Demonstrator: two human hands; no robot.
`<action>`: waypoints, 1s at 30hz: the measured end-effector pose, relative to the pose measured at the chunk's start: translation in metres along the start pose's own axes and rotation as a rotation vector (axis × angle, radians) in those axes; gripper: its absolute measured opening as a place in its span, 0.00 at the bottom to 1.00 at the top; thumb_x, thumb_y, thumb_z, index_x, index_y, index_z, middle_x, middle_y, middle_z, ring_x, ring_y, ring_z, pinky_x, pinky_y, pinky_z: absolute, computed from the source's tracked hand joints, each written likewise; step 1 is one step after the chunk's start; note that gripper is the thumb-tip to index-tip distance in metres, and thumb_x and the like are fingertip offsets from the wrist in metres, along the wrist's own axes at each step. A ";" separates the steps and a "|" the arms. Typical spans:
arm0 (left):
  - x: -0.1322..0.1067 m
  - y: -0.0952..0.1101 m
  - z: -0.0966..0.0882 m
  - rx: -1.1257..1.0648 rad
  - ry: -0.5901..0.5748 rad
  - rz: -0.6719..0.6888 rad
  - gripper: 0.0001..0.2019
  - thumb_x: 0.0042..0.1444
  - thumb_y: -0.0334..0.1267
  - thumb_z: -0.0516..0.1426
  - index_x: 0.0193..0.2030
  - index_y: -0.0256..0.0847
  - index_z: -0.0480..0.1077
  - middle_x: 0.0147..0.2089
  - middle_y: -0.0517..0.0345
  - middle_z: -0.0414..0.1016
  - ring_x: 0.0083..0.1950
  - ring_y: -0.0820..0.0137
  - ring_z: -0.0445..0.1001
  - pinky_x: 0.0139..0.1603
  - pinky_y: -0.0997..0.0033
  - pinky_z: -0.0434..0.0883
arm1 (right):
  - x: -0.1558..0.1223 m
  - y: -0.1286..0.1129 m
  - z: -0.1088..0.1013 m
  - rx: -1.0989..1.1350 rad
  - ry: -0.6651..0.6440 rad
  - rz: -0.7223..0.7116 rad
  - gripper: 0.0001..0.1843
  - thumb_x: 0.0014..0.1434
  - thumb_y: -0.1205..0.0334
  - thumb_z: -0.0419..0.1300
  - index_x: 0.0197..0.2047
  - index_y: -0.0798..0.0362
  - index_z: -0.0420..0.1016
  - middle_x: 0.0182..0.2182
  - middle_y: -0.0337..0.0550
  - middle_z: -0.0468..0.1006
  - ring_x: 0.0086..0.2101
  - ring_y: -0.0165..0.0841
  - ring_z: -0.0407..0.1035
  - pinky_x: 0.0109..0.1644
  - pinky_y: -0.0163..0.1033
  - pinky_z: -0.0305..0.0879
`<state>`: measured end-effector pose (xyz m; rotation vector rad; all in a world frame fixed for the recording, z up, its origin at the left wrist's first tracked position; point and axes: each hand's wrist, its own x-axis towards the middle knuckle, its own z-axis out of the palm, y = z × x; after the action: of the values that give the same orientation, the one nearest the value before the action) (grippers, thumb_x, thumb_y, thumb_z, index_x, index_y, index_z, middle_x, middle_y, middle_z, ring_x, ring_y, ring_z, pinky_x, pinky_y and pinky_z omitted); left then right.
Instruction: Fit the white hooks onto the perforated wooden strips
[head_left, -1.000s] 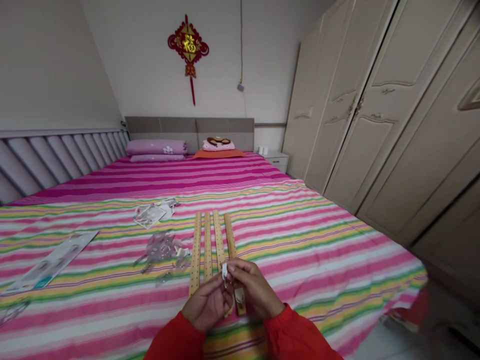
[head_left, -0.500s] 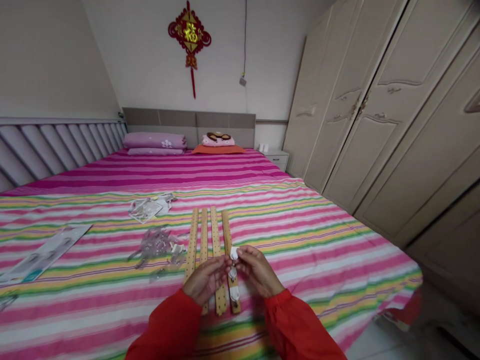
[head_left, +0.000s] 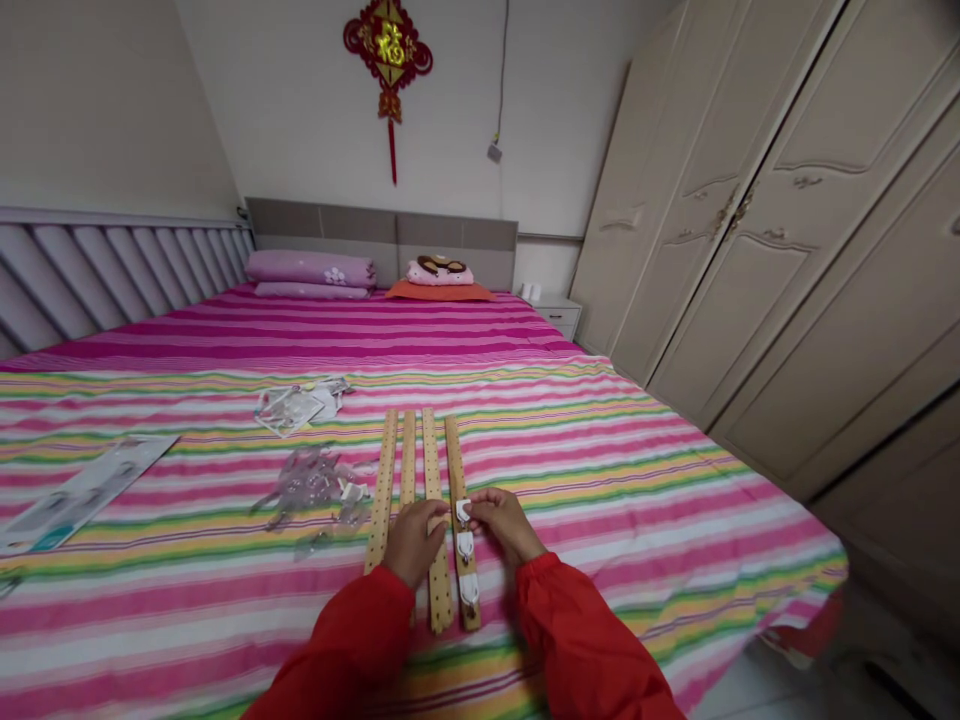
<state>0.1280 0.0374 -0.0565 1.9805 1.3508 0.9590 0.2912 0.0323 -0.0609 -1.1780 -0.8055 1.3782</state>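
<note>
Several perforated wooden strips [head_left: 409, 462] lie side by side on a striped bedspread [head_left: 600, 470]. The rightmost strip [head_left: 454, 455] carries three small white hooks near its close end, the top one [head_left: 463, 511] between my fingers. My right hand [head_left: 504, 522] pinches that top hook from the right. My left hand [head_left: 412, 540] rests curled on the strips just left of it, fingertips touching the hook. Both arms wear red sleeves.
Clear plastic bags with small hooks [head_left: 315, 490] lie left of the strips, torn packaging [head_left: 296, 405] farther back, and a printed card [head_left: 75, 495] at the far left. Pillows [head_left: 311, 272] sit at the headboard. Wardrobe doors [head_left: 750, 230] line the right side.
My hands went from holding a white hook above the strips to pressing it onto the rightmost strip, above two others. The camera has tilted slightly.
</note>
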 end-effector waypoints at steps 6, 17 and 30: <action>-0.001 0.003 0.001 0.234 -0.085 0.073 0.14 0.51 0.29 0.53 0.43 0.43 0.74 0.45 0.53 0.77 0.49 0.62 0.69 0.53 0.60 0.63 | 0.006 0.001 0.003 -0.039 0.025 -0.017 0.14 0.33 0.62 0.69 0.24 0.56 0.72 0.13 0.35 0.73 0.15 0.26 0.64 0.20 0.31 0.60; -0.004 0.004 0.008 0.422 -0.109 0.113 0.20 0.53 0.29 0.53 0.51 0.50 0.72 0.50 0.56 0.72 0.54 0.62 0.65 0.54 0.58 0.59 | 0.012 0.008 0.005 -0.073 0.056 -0.089 0.15 0.31 0.57 0.70 0.23 0.55 0.74 0.14 0.34 0.73 0.14 0.27 0.63 0.19 0.33 0.60; -0.010 0.008 0.009 0.452 -0.132 0.107 0.21 0.55 0.29 0.50 0.55 0.47 0.68 0.55 0.56 0.73 0.58 0.62 0.63 0.56 0.56 0.57 | 0.018 0.024 0.005 -0.126 0.147 -0.184 0.12 0.34 0.58 0.68 0.23 0.55 0.73 0.13 0.33 0.69 0.15 0.26 0.60 0.20 0.33 0.56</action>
<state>0.1369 0.0251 -0.0582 2.4226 1.4955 0.5879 0.2808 0.0468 -0.0857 -1.2539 -0.8821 1.0911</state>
